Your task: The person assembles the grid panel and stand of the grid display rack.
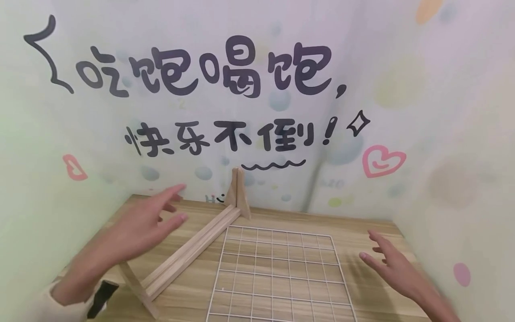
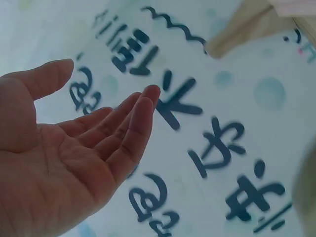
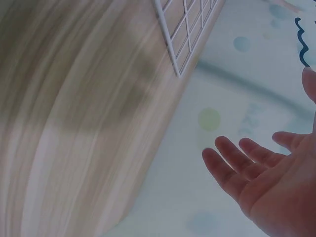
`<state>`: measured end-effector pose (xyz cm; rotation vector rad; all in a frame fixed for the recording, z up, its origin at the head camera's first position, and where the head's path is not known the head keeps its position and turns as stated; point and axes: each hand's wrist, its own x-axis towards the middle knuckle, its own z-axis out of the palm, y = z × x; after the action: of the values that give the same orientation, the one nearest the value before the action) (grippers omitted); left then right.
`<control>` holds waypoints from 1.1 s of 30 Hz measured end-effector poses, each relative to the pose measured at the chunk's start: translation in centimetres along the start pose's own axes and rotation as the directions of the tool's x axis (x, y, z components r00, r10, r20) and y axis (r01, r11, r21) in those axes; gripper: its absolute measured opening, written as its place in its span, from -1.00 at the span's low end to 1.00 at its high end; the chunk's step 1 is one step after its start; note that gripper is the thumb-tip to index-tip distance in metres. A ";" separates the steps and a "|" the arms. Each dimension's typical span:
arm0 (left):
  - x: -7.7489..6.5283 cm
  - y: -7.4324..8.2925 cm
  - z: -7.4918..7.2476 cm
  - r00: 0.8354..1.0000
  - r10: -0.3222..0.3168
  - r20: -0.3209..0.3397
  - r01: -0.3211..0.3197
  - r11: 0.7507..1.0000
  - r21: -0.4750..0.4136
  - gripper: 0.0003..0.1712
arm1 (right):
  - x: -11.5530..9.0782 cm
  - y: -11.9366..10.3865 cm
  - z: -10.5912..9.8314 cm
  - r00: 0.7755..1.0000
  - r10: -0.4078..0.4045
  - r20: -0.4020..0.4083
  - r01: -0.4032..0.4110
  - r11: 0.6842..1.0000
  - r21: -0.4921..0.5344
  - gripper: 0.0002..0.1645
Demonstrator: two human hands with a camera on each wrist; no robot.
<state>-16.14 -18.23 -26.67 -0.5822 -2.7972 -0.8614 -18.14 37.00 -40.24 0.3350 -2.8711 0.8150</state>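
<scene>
A white wire grid panel lies flat on the wooden table. Left of it stands a wooden frame, a long grooved bar with an upright flared end piece at the back and another end piece near the front. My left hand hovers above the bar's left side, fingers apart and holding nothing; its palm shows bare in the left wrist view. Over the table's right side, beside the grid, my right hand is raised with relaxed fingers and an empty palm, as the right wrist view also shows.
A pale wall sheet with large dark lettering, hearts and dots rises behind the table and along both sides. The wooden table ends against it at the back. A dark band sits at my left wrist.
</scene>
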 end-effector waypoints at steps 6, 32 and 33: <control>0.0 1.5 4.4 0.989 -0.039 0.144 0.067 0.979 -0.195 -0.31 | 0.2 -0.2 0.8 0.979 0.159 0.124 -0.179 0.969 0.172 -0.09; 2.7 -4.0 17.6 0.888 -0.326 0.325 0.401 0.894 -0.198 -0.49 | 0.1 -0.4 6.3 0.852 0.431 0.296 -0.519 0.763 0.384 -0.08; 2.7 -4.0 17.6 0.886 -0.330 0.326 0.402 0.896 -0.187 -0.58 | 0.1 -0.5 6.4 0.850 0.434 0.297 -0.523 0.759 0.389 -0.09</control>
<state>-20.88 -10.37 -42.49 -0.2110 -3.1485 -1.3173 -18.61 33.14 -45.39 -0.3375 -2.9375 1.6480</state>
